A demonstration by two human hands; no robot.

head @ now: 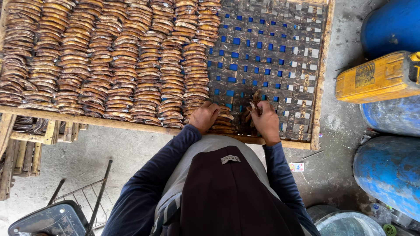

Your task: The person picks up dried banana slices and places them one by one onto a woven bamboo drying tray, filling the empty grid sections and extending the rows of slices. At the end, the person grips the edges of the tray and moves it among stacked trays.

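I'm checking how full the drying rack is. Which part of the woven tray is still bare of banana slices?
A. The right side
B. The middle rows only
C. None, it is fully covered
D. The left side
A: the rows of banana slices cover the left and middle, while the woven tray shows bare lattice on the right, beyond where the left hand and right hand are.

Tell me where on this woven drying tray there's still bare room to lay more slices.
The woven tray is bare on its right part, between the last slice column and the right frame edge, down to the right hand. Left of that, brown slice rows pack it tight. The left hand rests on a short column at the near edge.
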